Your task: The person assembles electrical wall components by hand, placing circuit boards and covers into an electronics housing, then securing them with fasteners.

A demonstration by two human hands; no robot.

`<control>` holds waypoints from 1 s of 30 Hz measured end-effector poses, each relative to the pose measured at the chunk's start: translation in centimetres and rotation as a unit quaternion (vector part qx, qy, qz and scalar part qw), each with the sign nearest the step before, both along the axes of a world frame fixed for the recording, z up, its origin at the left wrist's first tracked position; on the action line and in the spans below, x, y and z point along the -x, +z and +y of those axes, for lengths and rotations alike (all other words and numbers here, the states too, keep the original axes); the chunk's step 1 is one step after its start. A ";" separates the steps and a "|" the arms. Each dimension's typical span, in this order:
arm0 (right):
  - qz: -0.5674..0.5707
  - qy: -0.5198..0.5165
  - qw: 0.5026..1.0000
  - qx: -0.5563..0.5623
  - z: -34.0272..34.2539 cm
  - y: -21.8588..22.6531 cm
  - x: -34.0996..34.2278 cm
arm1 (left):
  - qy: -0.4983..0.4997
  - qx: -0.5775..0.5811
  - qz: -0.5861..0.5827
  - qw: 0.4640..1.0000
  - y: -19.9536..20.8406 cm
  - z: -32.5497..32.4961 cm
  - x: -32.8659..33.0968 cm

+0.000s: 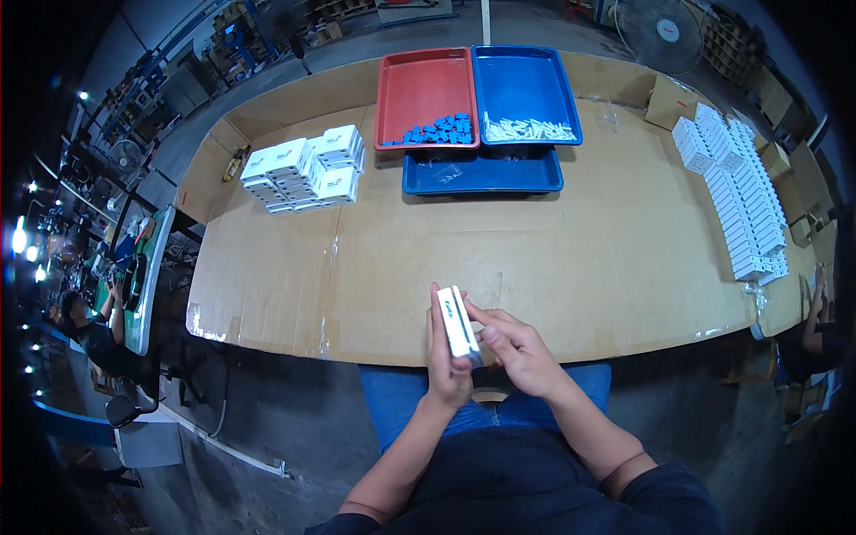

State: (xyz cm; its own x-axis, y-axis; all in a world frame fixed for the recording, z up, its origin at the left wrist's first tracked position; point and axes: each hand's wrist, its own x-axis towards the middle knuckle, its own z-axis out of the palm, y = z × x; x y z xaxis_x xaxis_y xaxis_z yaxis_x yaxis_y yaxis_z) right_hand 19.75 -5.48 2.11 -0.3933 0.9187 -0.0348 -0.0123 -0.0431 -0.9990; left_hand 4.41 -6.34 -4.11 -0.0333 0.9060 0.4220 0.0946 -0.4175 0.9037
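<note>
Nearside of the red tray [423, 85], the left hand [448, 378] grips one white box [457, 325], right hand [528, 358] alongside, hold unclear; left stack [290, 162] or right stack [744, 207] finished, uncertain.

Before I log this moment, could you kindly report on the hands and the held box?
Left hand holding white box. Right hand at its right side. Nothing blocking either; lower blue tray stands farther off.

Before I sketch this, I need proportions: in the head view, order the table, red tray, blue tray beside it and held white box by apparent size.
1. Table
2. Red tray and blue tray beside it: too alike to rank
3. White box, though nearer the camera
</note>
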 end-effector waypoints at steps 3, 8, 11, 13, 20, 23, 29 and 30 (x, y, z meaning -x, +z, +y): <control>-0.139 -0.025 0.974 -0.176 0.3 -0.8 -1.0 | -0.028 0.101 -0.153 0.983 -0.2 -0.5 0.2; -0.199 -0.001 0.898 -0.392 1.5 -0.7 -1.7 | -0.078 0.363 -0.334 0.866 3.5 -0.4 -0.9; -0.193 0.016 0.893 -0.406 1.9 -1.6 -2.0 | -0.101 0.393 -0.348 0.845 4.3 -0.7 -1.6; -0.184 0.019 0.891 -0.415 2.2 -2.0 -2.0 | -0.110 0.401 -0.355 0.838 4.9 -0.7 -1.6; -0.135 0.007 0.868 -0.477 3.1 -2.7 -1.2 | -0.084 0.419 -0.397 0.812 5.4 -1.3 -2.0; -0.124 -0.001 0.855 -0.503 3.2 -3.1 -1.0 | -0.078 0.405 -0.388 0.824 5.7 -1.4 -2.1; -0.106 -0.027 0.847 -0.521 3.0 -3.6 -0.5 | -0.099 0.405 -0.361 0.834 5.6 -1.2 -1.5; -0.105 -0.033 0.846 -0.521 2.9 -3.7 -0.5 | -0.100 0.405 -0.361 0.834 5.4 -1.2 -1.4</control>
